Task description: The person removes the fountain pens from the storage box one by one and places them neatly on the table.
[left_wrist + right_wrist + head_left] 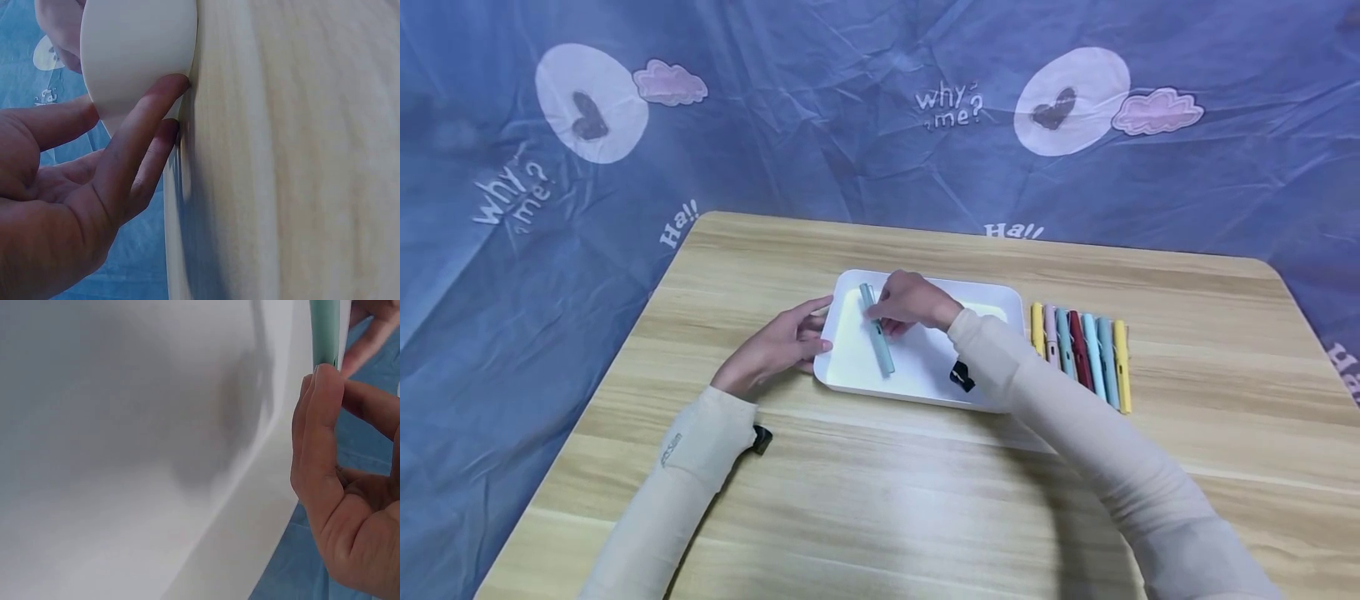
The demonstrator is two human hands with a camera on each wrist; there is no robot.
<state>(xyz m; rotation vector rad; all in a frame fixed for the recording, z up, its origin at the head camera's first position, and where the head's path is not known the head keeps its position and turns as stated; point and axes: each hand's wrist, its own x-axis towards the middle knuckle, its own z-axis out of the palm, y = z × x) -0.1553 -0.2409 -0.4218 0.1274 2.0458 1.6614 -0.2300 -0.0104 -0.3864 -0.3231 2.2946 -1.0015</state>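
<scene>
A white rectangular tray (925,392) sits on the table. My right hand (917,300) reaches over it and pinches a teal pen (882,350) between thumb and fingertips, over the tray's left part. In the right wrist view one end of the pen (325,331) rises past the fingertips, above the white tray surface (125,456). At the tray's left end, my left hand (782,342) touches the rim and outer wall with spread, nearly straight fingers. Its fingertips rest against the curved white wall (137,44) in the left wrist view.
Right of the tray, several pens (1078,350) in yellow, pink, teal, dark red and light blue lie side by side. They rest on the wood-grain table (850,500). A blue printed cloth (850,125) hangs behind the table's far edge.
</scene>
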